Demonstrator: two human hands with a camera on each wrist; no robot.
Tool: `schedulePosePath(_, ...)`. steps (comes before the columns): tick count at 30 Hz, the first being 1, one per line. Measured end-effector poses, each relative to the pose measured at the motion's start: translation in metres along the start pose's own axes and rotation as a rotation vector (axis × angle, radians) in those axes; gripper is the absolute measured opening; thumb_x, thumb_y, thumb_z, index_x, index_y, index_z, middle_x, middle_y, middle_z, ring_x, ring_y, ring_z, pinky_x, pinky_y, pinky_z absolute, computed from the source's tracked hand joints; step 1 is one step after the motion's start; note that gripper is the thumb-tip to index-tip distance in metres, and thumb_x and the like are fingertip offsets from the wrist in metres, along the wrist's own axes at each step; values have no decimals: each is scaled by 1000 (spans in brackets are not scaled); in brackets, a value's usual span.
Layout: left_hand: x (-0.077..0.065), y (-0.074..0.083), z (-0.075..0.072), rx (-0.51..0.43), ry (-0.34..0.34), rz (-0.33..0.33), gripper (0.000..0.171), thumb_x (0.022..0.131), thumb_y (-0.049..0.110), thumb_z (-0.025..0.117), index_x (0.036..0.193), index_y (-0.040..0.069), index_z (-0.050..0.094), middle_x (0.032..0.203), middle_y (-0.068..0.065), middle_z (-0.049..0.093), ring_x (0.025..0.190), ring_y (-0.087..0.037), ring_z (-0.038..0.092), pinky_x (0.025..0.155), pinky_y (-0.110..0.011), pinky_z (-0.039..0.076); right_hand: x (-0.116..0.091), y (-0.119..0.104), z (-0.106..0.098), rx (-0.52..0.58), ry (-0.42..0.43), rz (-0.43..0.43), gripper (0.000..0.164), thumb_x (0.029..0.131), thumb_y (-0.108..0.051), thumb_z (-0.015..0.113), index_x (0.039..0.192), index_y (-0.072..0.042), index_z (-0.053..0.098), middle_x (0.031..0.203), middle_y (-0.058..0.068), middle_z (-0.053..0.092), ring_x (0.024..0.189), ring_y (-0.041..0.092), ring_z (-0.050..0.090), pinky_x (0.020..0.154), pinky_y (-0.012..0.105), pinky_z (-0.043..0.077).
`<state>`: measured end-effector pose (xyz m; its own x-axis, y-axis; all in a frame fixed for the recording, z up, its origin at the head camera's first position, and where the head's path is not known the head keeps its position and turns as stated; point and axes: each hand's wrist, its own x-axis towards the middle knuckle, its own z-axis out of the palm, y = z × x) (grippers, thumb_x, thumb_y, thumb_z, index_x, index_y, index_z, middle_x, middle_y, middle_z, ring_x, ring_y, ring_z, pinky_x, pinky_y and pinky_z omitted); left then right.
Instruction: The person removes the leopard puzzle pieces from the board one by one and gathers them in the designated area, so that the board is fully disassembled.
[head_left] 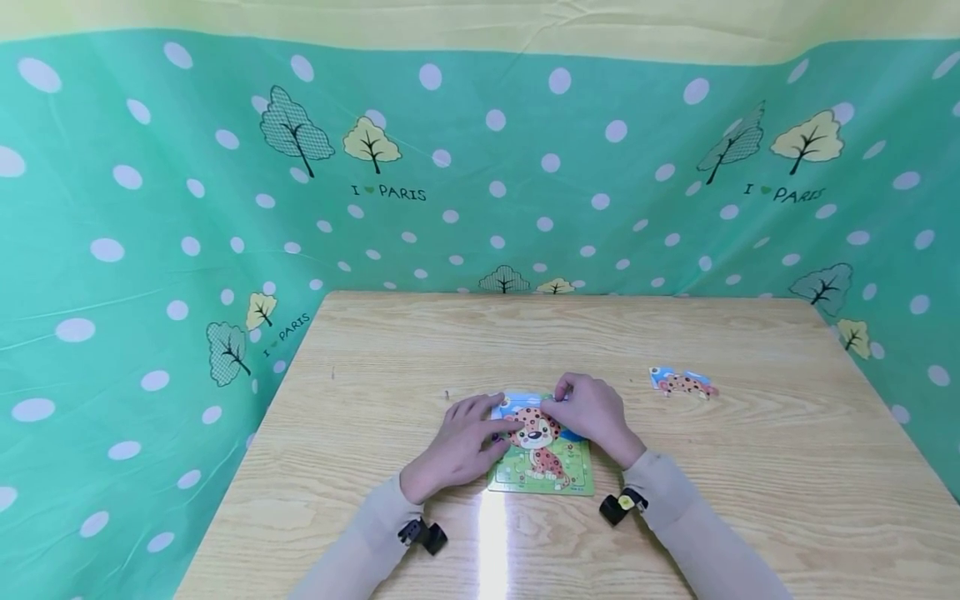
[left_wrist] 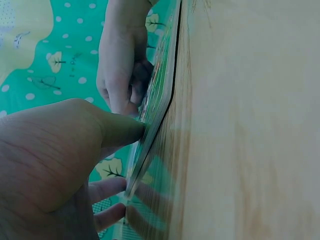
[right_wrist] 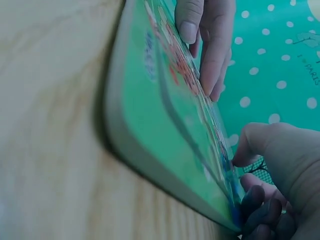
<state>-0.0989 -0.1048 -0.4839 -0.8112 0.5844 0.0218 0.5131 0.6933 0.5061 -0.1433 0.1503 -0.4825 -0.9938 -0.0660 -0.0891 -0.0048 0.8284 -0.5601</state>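
A flat picture puzzle [head_left: 551, 467] with a spotted leopard cub on green and blue lies on the table. My left hand [head_left: 463, 442] rests over its left side with fingers spread; in the left wrist view the thumb [left_wrist: 127, 129] touches the board near its edge. At the puzzle's upper right, my right hand [head_left: 594, 414] has curled fingers and pinches what seems to be a puzzle piece, mostly covered by the fingertips. From the right wrist view, that hand [right_wrist: 280, 175] is down at the board's edge [right_wrist: 165, 187]. A blue patch [head_left: 572, 435] shows beneath it.
Several loose puzzle pieces [head_left: 684, 383] with spots and blue sky lie together to the right of the puzzle. A tiny dark bit [head_left: 447, 394] lies left of it. The wooden table [head_left: 360, 358] ends at a green dotted curtain [head_left: 465, 225].
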Motion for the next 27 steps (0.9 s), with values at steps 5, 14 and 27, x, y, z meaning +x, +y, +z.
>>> schedulePosePath(5,0,0,0,3,2,0,37,108,30,59,143,26,69,170,-17,40,155,-47,35,127,-71,24,0,3,-1,41,-4,-12,25,86,-43,75,91,-19,70,66,-3,58,57,16,51,55,30,35)
schedulePosePath(14,1,-1,0,3,-4,-4,37,108,30,59,143,27,69,171,-16,38,156,-46,34,126,-70,24,-1,9,-6,145,-22,-50,23,88,-41,76,97,-20,79,72,-2,63,62,16,53,60,30,39)
schedulePosePath(27,1,-2,1,10,-4,-3,37,108,31,59,144,27,69,171,-14,39,156,-44,34,127,-69,24,-2,38,-32,262,-348,-286,64,86,-33,90,137,-1,68,85,0,61,71,11,51,64,23,45)
